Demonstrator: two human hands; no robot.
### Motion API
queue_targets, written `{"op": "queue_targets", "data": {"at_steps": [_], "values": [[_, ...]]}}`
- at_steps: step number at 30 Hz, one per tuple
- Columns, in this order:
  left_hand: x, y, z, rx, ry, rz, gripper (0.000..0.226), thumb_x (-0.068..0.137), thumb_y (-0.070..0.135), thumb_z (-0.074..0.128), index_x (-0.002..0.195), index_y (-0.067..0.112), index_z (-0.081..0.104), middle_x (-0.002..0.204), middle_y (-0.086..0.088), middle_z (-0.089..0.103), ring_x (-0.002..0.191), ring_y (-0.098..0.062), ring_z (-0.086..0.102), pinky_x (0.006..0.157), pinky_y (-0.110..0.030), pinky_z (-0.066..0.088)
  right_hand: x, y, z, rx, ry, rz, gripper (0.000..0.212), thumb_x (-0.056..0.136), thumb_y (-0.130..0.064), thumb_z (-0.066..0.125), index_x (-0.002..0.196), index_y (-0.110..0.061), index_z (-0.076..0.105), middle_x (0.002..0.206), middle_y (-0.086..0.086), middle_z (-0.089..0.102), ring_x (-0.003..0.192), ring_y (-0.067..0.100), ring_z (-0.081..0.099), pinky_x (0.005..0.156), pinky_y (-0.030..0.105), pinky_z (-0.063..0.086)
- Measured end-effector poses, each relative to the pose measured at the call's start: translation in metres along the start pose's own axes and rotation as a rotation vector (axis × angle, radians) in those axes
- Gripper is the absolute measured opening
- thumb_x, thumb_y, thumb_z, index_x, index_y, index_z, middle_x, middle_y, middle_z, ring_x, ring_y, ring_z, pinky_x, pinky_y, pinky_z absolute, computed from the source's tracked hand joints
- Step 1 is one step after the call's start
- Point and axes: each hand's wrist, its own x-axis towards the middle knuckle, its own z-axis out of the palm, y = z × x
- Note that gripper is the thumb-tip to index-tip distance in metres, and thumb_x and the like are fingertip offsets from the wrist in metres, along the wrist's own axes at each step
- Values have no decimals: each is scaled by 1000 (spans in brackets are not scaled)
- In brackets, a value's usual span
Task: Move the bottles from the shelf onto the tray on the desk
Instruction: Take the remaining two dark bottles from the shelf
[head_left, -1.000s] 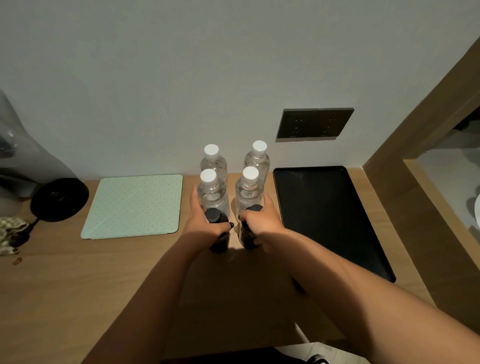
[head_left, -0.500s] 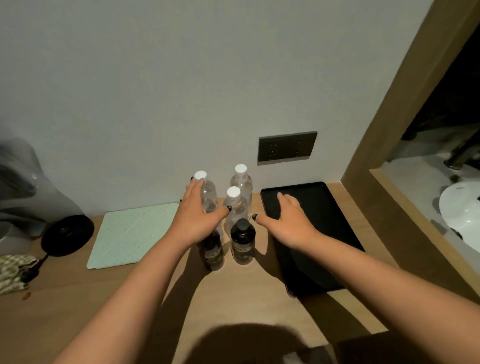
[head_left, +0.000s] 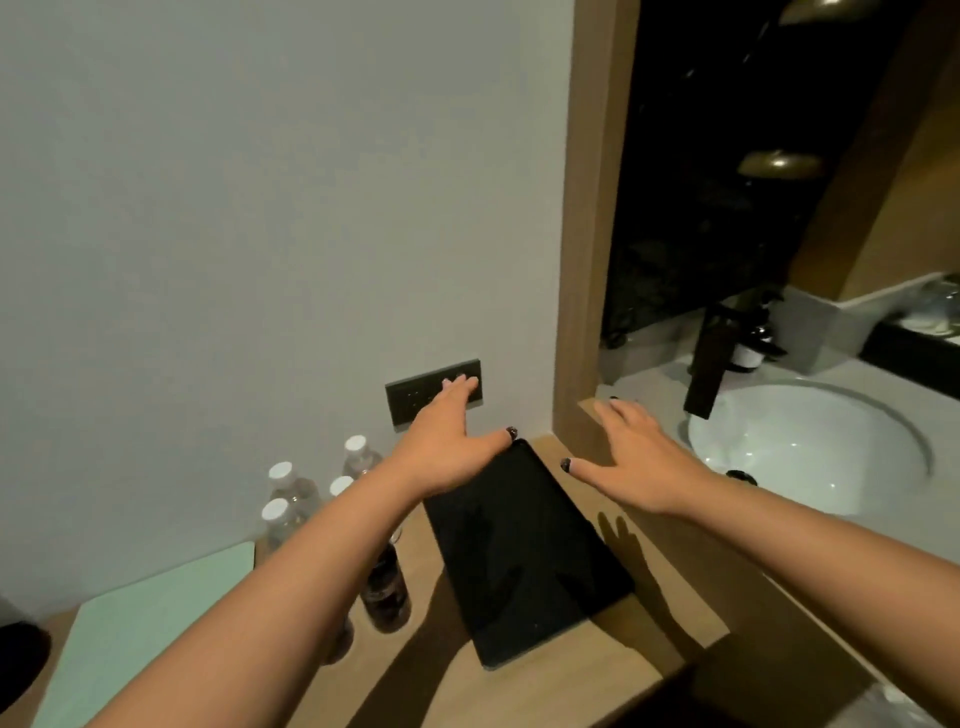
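Note:
A flat black tray (head_left: 524, 551) lies on the wooden desk (head_left: 566, 670) with nothing on it. Left of it stand several clear water bottles with white caps (head_left: 283, 488) and a dark bottle (head_left: 387, 597); a second dark bottle is mostly hidden behind my left forearm. My left hand (head_left: 447, 441) hovers open above the tray's far left corner, fingers spread toward the wall. My right hand (head_left: 628, 457) is open too, raised over the desk's right side near the wooden frame. Neither hand holds anything.
A pale green mat (head_left: 156, 623) lies at the left of the desk. A dark socket panel (head_left: 415, 400) sits on the wall behind my left hand. Past a wooden frame (head_left: 587, 260) on the right are a white sink (head_left: 810, 447), a dark tap (head_left: 711, 364) and a pump bottle (head_left: 748, 353).
Both hands let go of the two dark bottles, which now stand on the desk, and have risen up and to the right. The view has swung right toward the sink.

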Motion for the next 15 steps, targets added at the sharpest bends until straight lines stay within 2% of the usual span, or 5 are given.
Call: {"op": "queue_targets", "data": {"at_steps": [4,8,15], "values": [[3,65,30,12,-76,131,80,88,40,60,151,18,18,159,-1,18,146,-18,16,117,-33,18,-32,53,-41,-28,50,58,85,88,-60,46,152,-17,10,161,5,8,148,24,7,117,39,16],[-2,134,72,44,-163,252,76,90,41,57,151,20,16,159,-2,17,146,-19,16,115,-31,19,-72,110,-85,-55,108,117,84,87,-60,48,151,-18,13,160,4,9,147,23,9,117,37,18],[-16,257,145,43,-231,352,76,90,42,57,151,19,16,160,-2,16,145,-21,19,115,-34,22,-149,219,-162,-94,181,268,82,88,-58,47,151,-16,15,160,6,9,147,24,8,117,38,17]]}}
